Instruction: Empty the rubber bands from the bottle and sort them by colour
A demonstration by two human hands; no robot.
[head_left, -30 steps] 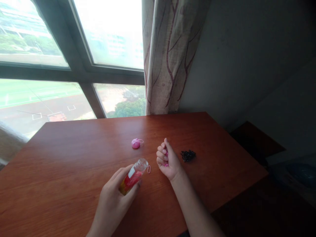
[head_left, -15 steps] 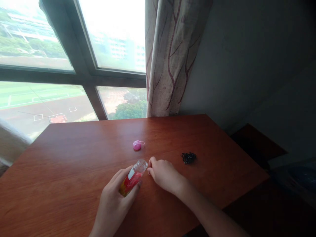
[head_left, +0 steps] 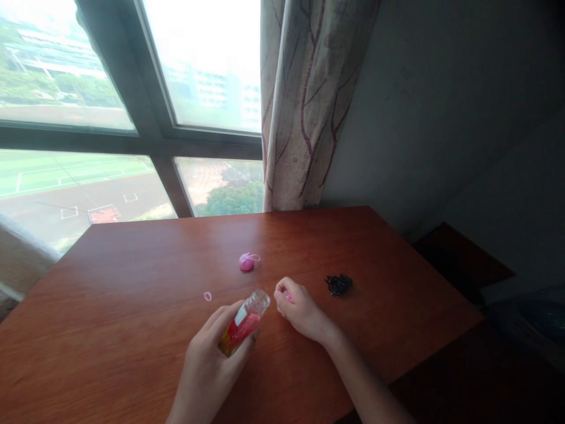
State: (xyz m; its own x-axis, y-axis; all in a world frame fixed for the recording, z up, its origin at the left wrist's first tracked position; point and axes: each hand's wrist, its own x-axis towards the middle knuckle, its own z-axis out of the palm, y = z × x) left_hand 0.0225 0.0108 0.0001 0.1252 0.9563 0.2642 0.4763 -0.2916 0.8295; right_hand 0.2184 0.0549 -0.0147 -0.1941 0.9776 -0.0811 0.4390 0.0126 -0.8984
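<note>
My left hand (head_left: 212, 359) is wrapped round a small clear bottle (head_left: 245, 321) with red and yellow contents, held tilted with its open mouth pointing up and to the right. Just right of the bottle's mouth, my right hand (head_left: 298, 309) rests on the wooden table (head_left: 132, 277) with its fingers curled; a bit of pink shows between them. A small pink ring (head_left: 207, 296) lies on the table left of the bottle. The pink cap (head_left: 246, 261) lies further back.
A small heap of black bits (head_left: 338, 284) lies right of my right hand. A patterned curtain (head_left: 304, 100) hangs behind the table beside a large window (head_left: 123, 106). The table's right edge drops off to a dark floor.
My right hand turned palm down, reached to the bottle's mouth, then drew back slightly with fingers curled. A small pink ring now lies on the table left of the bottle.
</note>
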